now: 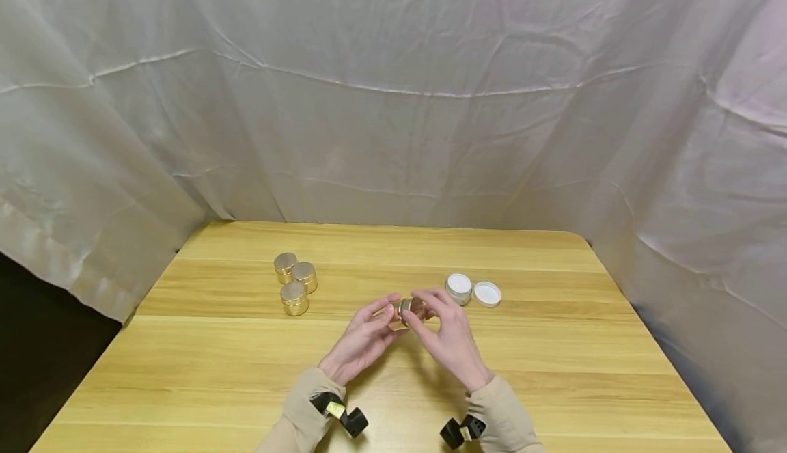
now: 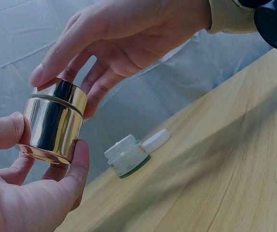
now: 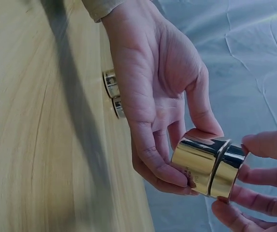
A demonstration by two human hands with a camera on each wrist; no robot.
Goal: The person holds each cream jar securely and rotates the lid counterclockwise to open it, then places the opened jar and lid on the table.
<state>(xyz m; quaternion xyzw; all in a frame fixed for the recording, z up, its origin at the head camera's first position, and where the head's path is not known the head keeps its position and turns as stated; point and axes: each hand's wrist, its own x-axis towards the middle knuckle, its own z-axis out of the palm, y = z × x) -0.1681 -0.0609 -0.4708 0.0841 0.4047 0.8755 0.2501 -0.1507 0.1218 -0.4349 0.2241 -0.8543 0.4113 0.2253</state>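
A shiny gold cosmetic jar (image 2: 51, 123) is held above the table between both hands, lying tilted. My left hand (image 1: 361, 345) grips its body, thumb on one side and fingers on the other, as the left wrist view shows. With thumb and fingertips, my right hand (image 1: 451, 340) holds the gold lid (image 3: 230, 171). A thin dark gap runs between lid and body. Just past the right hand stands a glass jar (image 1: 458, 290) with a white top face, and a round white lid (image 1: 488, 294) lies flat beside it.
Three gold lidded jars (image 1: 295, 298) stand grouped on the left of the wooden table (image 1: 553, 357). Grey curtains (image 1: 393, 132) hang behind the table and along its sides. Each wrist carries a black camera (image 1: 353, 422).
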